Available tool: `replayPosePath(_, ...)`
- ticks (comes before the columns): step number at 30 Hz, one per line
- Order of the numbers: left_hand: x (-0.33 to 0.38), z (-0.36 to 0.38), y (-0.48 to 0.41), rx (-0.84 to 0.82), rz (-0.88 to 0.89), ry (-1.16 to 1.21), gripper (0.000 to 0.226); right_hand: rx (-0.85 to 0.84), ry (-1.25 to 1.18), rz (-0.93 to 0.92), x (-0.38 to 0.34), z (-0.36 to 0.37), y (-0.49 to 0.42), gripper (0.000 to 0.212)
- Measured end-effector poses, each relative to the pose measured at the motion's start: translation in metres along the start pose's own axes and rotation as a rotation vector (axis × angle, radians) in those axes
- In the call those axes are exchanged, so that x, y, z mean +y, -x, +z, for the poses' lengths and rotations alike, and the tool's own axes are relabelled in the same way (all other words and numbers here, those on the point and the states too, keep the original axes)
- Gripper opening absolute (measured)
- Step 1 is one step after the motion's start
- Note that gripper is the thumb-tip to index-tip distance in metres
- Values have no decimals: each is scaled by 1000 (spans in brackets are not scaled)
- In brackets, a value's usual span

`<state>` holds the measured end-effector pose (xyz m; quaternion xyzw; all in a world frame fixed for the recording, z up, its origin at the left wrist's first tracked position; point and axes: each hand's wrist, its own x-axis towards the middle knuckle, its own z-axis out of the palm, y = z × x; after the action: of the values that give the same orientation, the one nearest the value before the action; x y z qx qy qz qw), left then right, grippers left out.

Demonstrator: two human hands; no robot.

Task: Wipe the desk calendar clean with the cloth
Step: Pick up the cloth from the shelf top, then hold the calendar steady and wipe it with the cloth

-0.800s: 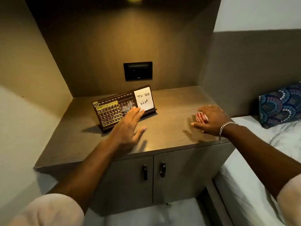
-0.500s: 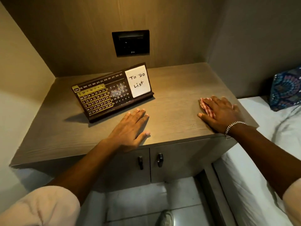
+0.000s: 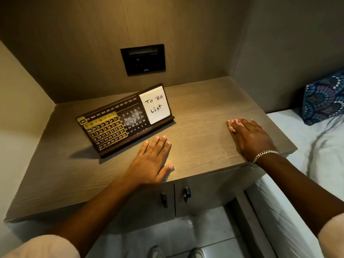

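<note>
A dark brown desk calendar (image 3: 119, 123) with a gold date grid and a white "To Do List" note stands tilted on the left half of the wooden bedside cabinet top (image 3: 201, 112). My left hand (image 3: 152, 159) lies flat and open on the top, just in front of the calendar's right end, not touching it. My right hand (image 3: 251, 135) rests palm down near the right edge on a red-and-white striped cloth (image 3: 233, 125); only the cloth's left end shows past my fingers.
A black switch panel (image 3: 143, 59) is set in the back wall. Walls close in the cabinet at the left and the back. A bed with white sheets (image 3: 307, 164) and a patterned pillow (image 3: 325, 97) lies to the right. Two door handles (image 3: 175, 196) sit below the front edge.
The view has tilted down and come closer. My left hand drew back from the calendar's front and settled flat on the top. My right hand stays on the cloth.
</note>
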<state>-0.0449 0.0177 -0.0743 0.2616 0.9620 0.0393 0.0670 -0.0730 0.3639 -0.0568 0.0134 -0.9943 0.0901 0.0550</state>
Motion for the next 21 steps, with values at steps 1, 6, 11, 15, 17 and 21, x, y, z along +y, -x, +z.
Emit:
replayPosePath(1, 0, -6, 2, -27, 11, 33, 77, 11, -20, -11, -2, -3, 0, 45)
replayPosePath(6, -4, -56, 23, 29, 174, 206, 71, 77, -200, -121, -29, -13, 4, 41)
replayPosePath(11, -42, -127, 32, 302, 278, 154, 65, 258, -677, -174, -90, -14, 10, 38)
replayPosePath(15, -97, -168, 17, 268, 181, 80, 64, 248, -1053, -81, -142, -15, 7, 36)
replayPosePath(17, -121, -175, 4, 192, 177, 29, 68, 236, -1201, -29, -166, -15, 0, 35)
replayPosePath(21, -151, -172, -17, 41, 228, -31, 78, 206, -1434, 109, -205, -8, -9, 34)
